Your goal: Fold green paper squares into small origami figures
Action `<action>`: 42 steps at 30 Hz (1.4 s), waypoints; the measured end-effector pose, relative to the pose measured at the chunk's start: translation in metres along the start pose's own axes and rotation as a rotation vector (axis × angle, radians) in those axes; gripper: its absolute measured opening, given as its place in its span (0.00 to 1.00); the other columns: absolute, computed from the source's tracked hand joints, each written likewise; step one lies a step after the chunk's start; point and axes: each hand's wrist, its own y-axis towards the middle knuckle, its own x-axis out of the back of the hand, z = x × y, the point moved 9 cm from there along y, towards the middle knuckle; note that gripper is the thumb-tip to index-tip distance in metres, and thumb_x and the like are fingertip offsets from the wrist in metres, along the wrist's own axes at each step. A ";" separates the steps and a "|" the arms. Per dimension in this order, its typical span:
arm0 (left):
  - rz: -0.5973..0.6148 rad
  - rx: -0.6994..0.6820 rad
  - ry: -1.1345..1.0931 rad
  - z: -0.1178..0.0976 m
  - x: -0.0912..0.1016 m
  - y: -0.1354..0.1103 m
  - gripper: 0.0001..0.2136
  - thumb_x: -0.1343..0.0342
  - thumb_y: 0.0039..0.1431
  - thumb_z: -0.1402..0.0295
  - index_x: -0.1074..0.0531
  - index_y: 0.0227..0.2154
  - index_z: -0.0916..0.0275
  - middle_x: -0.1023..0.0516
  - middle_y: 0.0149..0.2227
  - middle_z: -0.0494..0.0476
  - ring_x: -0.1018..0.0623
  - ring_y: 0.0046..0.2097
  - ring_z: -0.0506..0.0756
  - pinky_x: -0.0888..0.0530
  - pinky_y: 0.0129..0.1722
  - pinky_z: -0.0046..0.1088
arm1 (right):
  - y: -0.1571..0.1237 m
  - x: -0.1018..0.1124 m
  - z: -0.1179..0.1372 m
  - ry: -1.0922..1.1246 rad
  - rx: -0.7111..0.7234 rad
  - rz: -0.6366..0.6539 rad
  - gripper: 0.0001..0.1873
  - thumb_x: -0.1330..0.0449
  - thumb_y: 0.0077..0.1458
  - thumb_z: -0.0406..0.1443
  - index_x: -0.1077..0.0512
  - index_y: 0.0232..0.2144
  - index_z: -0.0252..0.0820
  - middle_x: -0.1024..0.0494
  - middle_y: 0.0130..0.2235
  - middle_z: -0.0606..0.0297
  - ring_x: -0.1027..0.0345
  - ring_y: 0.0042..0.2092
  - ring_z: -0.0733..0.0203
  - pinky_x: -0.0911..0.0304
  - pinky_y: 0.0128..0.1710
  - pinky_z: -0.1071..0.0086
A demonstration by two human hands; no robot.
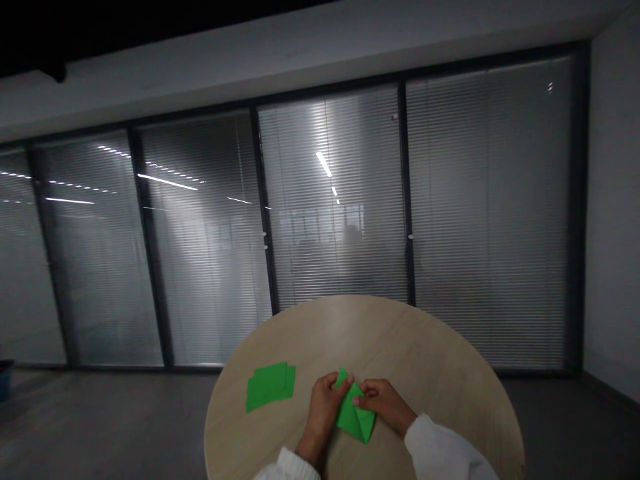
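A folded piece of green paper lies on the round light-wood table, near its front edge. My left hand pinches the paper's upper left edge, fingers curled. My right hand grips the same paper from the right, thumb and fingers pressed on a fold near its top point. Both wrists wear white sleeves. A small stack of green paper sheets rests flat on the table, a short way left of my left hand.
Beyond the table stands a wall of glass panels with closed blinds in dark frames. Grey floor surrounds the table. A blue bin's edge shows at far left.
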 end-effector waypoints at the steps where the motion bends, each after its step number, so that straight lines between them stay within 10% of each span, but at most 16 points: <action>1: 0.011 0.002 -0.013 0.001 -0.001 0.000 0.26 0.39 0.36 0.42 0.32 0.16 0.64 0.41 0.17 0.45 0.41 0.21 0.48 0.44 0.21 0.24 | 0.000 0.001 0.000 -0.011 0.011 -0.004 0.20 0.31 0.35 0.48 0.32 0.19 0.39 0.30 0.20 0.72 0.37 0.24 0.65 0.45 0.27 0.71; 42: -0.140 0.046 -0.128 0.011 0.017 0.003 0.20 0.41 0.40 0.49 0.34 0.12 0.63 0.35 0.15 0.48 0.36 0.20 0.50 0.40 0.21 0.25 | -0.002 0.003 -0.005 -0.180 -0.053 0.004 0.13 0.31 0.31 0.40 0.30 0.13 0.38 0.36 0.15 0.76 0.45 0.21 0.69 0.52 0.24 0.73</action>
